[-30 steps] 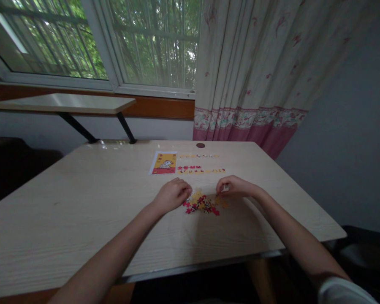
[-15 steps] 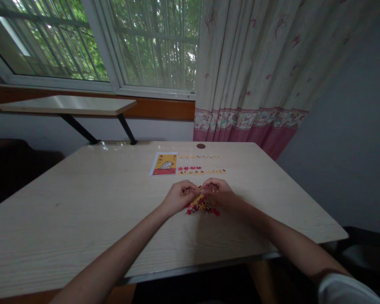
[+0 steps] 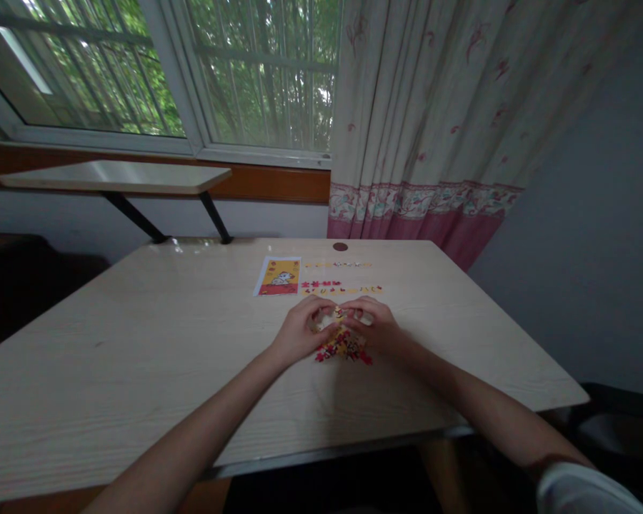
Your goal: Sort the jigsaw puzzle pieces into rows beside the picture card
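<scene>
My left hand (image 3: 298, 332) and right hand (image 3: 378, 327) curl inward, fingertips perhaps pinching a puzzle piece (image 3: 338, 312); the pile (image 3: 344, 348) lies just my side of them, near both.

A white-framed window (image 3: 268, 86) fills the upper left, with bars (image 3: 128, 64) and green foliage (image 3: 163, 107) beyond the glass. Beneath it runs a brown wooden band (image 3: 278, 184) above a pale wall (image 3: 278, 220). A cream floral curtain (image 3: 423, 107) with a pink hem hangs beside it, next to a grey-blue side wall (image 3: 584, 214). The pale wood-grain tabletop (image 3: 139, 371) carries a raised shelf (image 3: 112, 175) on slanted black supports (image 3: 133, 218). Daylight glints off the shelf; the lower corners are dim.
</scene>
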`<state>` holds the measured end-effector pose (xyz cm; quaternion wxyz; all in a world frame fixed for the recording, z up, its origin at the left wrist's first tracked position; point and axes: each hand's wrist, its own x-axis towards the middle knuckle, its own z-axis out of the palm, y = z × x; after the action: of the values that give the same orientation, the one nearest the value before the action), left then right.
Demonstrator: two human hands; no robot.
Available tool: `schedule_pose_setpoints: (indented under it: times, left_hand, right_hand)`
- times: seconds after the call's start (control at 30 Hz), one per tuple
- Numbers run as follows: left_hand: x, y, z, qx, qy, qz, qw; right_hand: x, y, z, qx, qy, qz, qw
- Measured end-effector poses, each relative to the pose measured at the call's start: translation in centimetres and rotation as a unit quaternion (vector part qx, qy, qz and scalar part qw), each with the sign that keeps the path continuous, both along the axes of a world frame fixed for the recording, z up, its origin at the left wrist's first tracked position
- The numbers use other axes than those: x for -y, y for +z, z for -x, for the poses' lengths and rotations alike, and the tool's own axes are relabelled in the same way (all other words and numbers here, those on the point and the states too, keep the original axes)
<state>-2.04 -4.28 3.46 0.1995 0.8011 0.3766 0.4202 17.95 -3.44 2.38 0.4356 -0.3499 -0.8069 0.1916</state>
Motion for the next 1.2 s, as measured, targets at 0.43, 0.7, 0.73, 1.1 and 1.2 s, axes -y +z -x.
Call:
schedule_pose_setpoints:
  times: [0.43, 0.7, 0.73, 1.1, 1.2]
  left_hand:
    - [0.2, 0.3, 0.2, 0.006, -0.001, -0.13, 0.991]
    - [-0.9, 1.4, 2.4, 0.04, 0.069, -0.149, 0.986]
    - [-1.1, 1.6, 2.8, 0.044, 0.081, -0.147, 0.985]
    - [-4.8, -1.7, 6.2, -0.179, 0.139, 0.008, 0.974]
    - [-5.3, -2.5, 6.7, -0.214, 0.159, 0.024, 0.964]
  right_hand:
    - [0.4, 0.2, 0.2, 0.02, -0.031, -0.111, 0.993]
    - [-0.3, 0.3, -0.6, 0.033, -0.077, -0.106, 0.991]
    - [-0.5, 0.3, -0.8, 0.035, -0.087, -0.104, 0.99]
    - [-2.2, -1.2, -2.0, 0.133, -0.057, -0.027, 0.989]
    - [-2.3, -1.2, -2.0, 0.146, -0.052, -0.015, 0.988]
